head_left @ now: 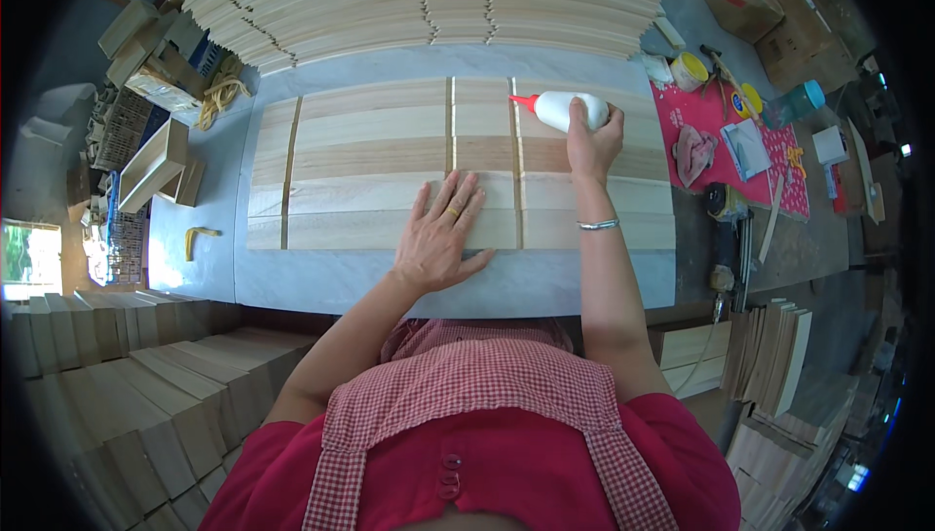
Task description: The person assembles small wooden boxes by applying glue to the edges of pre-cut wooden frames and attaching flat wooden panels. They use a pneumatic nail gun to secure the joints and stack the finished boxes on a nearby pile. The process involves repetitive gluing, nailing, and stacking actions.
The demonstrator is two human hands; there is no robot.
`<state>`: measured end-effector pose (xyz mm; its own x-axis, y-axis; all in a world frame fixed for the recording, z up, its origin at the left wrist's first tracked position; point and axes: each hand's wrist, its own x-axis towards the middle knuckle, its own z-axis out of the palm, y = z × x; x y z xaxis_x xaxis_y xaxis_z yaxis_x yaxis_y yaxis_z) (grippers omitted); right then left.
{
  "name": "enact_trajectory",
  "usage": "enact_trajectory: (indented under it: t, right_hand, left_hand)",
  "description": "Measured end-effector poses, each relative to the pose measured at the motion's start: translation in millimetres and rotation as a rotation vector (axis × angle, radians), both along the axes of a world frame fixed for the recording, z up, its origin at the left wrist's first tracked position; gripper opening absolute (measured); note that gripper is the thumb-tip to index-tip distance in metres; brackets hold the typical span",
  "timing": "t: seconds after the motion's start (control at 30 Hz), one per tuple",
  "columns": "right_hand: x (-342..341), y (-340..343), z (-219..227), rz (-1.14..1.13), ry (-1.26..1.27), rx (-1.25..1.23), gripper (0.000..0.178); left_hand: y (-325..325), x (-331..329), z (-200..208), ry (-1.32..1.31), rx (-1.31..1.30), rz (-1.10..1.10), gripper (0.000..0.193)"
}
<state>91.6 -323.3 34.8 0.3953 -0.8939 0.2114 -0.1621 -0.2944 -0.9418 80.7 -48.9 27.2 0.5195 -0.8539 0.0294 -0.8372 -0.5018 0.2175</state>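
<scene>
A pale wooden panel (370, 127) with grooves running from its far to its near edge lies on the grey tabletop. My right hand (594, 146) grips a white squeeze bottle (560, 110), tilted nearly level, its red nozzle pointing left at the far part of the rightmost groove (516, 141). White glue shows along much of that groove, and a white line also runs in the far part of the middle groove (450, 122). My left hand (443, 234) rests flat with fingers spread near the panel's front edge, beside the middle groove, holding nothing.
Tall stacks of grooved boards (370, 5) stand along the table's far side. At right, a pink cloth (726, 170) carries a rag (694, 154), tubs and tools, near a power tool (723, 202). Open wooden boxes (156, 166) sit left. Wood blocks (127, 385) are piled at lower left.
</scene>
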Motion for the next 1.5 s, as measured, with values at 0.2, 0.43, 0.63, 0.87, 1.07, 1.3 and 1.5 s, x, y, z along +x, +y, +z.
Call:
enact_trajectory:
  t: [0.2, 0.43, 0.63, 0.87, 1.07, 1.3, 1.5]
  right_hand:
    - [-59.0, 23.7, -3.7, 0.036, -0.020, 0.004, 0.051]
    - [-134.3, 49.4, -6.4, 0.115, -0.023, 0.075, 0.045]
    - [-189.1, 71.1, 2.3, 0.142, 0.045, 0.110, 0.041]
    - [-217.6, 74.5, 10.3, 0.185, 0.089, 0.226, 0.039]
    - [-173.9, 54.5, 26.9, 0.201, -0.136, 0.402, 0.041]
    - [-20.2, 48.7, 14.9, 0.258, -0.223, 0.301, 0.059]
    - [66.0, 44.8, -31.3, 0.174, -0.132, 0.075, 0.066]
  left_hand:
    - [-1.4, -1.7, 0.4, -0.017, -0.049, 0.007, 0.085]
    - [-0.8, -0.6, -9.9, -0.082, -0.086, -0.006, 0.084]
    - [-0.4, -1.2, -12.1, -0.084, -0.066, -0.004, 0.083]
    - [0.0, -3.0, -11.1, -0.062, -0.074, 0.009, 0.084]
    - [0.0, 0.2, -5.4, -0.017, -0.056, 0.001, 0.089]
    - [27.5, 12.9, 14.0, 0.080, -0.073, 0.022, 0.097]
    - [73.6, 23.2, 22.8, 0.094, 0.033, 0.080, 0.095]
